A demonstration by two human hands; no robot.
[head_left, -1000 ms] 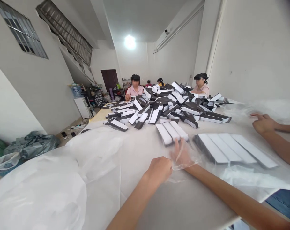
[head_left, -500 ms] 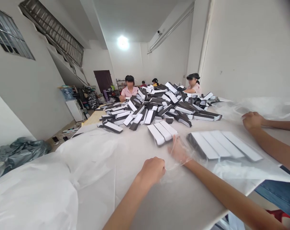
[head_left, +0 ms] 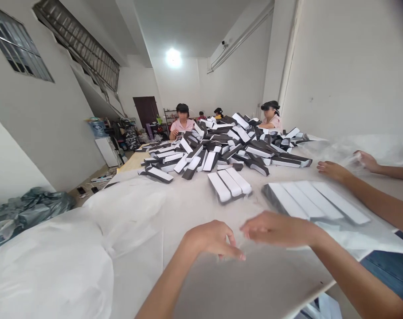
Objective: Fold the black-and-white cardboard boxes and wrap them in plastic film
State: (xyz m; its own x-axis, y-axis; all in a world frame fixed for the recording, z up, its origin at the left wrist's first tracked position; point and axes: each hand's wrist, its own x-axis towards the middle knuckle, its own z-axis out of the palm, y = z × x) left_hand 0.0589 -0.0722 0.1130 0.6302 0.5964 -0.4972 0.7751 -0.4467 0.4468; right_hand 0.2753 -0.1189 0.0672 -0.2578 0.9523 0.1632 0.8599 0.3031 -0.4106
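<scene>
Blocks [head_left: 230, 183] in a row of three lie white faces up on the tabletop [head_left: 188, 208], side by side, perhaps to stay squared as one set. Nearer, the left hand [head_left: 212, 239] curves loosely, thumb spread from fingers; the right hand [head_left: 276, 228] is blurred, its grip impossible to tell.

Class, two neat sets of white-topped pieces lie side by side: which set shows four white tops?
The set on the picture's right, with four white tops; the set left of it shows only three.
</scene>
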